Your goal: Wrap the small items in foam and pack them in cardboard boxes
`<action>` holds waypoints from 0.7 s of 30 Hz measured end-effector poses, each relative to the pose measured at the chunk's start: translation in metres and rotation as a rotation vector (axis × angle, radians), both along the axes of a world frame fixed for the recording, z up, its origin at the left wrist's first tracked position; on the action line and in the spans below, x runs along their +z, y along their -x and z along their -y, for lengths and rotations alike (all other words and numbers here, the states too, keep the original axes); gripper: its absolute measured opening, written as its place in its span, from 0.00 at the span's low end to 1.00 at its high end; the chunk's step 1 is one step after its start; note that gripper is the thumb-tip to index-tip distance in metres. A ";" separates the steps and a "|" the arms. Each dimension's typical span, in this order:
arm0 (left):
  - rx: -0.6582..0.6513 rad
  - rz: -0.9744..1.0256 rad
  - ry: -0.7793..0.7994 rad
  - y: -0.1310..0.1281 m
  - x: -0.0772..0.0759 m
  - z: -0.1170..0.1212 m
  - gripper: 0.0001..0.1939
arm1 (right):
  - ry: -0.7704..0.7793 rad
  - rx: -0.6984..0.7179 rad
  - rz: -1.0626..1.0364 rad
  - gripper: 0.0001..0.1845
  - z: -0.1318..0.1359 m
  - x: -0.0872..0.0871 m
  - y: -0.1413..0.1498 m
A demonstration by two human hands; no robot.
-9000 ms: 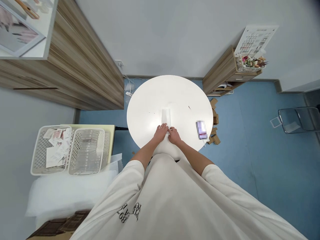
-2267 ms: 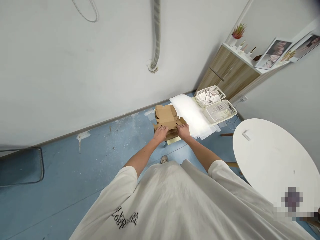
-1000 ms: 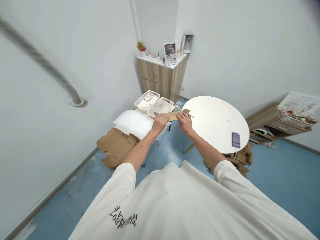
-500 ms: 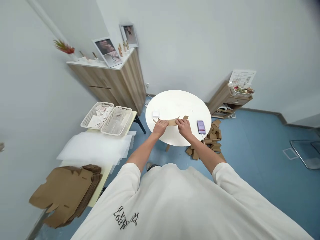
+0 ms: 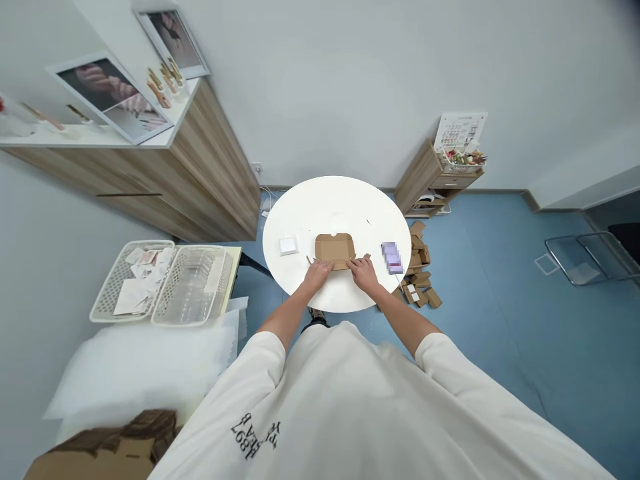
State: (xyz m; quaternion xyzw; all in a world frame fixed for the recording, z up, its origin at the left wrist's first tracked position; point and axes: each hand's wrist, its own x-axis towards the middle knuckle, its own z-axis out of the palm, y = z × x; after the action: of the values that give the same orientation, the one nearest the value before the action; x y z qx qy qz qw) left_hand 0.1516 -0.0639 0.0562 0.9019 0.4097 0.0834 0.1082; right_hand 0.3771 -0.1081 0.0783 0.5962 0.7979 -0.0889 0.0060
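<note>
A brown cardboard box (image 5: pixel 334 249), partly folded with its lid panel spread away from me, lies on the round white table (image 5: pixel 333 200). At its near left corner my left hand (image 5: pixel 319 272) is closed on the edge. My right hand (image 5: pixel 363 273) grips the near right corner in the same way. Small side flaps stick out beside both hands. The fingertips partly hide the box's near wall. Left of the box lies a small white square packet (image 5: pixel 288 246). A phone with a purple screen (image 5: pixel 393 258) rests to the right of my right hand.
Several folded cardboard boxes (image 5: pixel 420 290) lie on the floor right of the table. On the left, a side table holds two white baskets (image 5: pixel 187 287), white foam sheets (image 5: pixel 145 367) and stacked flat cardboard (image 5: pixel 100 457). A wooden cabinet (image 5: pixel 215 167) stands behind them.
The cardboard, earlier a narrow strip between my hands, now shows its broad panel opened out away from me. Both hands remain at its near corners. My view has shifted.
</note>
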 end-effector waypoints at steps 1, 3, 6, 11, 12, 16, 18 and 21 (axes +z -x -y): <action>-0.005 -0.002 0.011 0.001 -0.002 -0.011 0.20 | 0.011 -0.012 0.008 0.30 -0.010 -0.002 0.001; -0.015 -0.007 0.038 0.005 -0.007 -0.031 0.22 | 0.035 -0.033 0.020 0.29 -0.028 -0.007 0.004; -0.038 -0.012 0.102 0.012 -0.016 -0.056 0.23 | 0.072 -0.043 0.030 0.27 -0.052 -0.016 0.010; -0.030 -0.030 0.159 0.027 -0.039 -0.074 0.22 | 0.113 -0.015 0.047 0.26 -0.072 -0.036 0.015; -0.013 -0.045 0.170 0.030 -0.045 -0.074 0.23 | 0.128 -0.010 0.057 0.26 -0.074 -0.040 0.015; 0.018 -0.095 0.259 0.039 -0.064 -0.070 0.30 | 0.210 -0.009 0.088 0.24 -0.075 -0.058 0.016; 0.014 -0.103 0.297 0.041 -0.070 -0.069 0.30 | 0.259 -0.006 0.088 0.22 -0.074 -0.067 0.016; 0.022 -0.107 0.324 0.041 -0.072 -0.069 0.29 | 0.302 -0.026 0.063 0.20 -0.073 -0.075 0.017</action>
State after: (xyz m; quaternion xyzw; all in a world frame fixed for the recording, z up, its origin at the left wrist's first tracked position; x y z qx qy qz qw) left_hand 0.1103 0.0048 -0.0160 0.8714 0.4326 -0.0308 0.2292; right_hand 0.3598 -0.0352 0.0031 0.6012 0.7671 -0.1894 0.1194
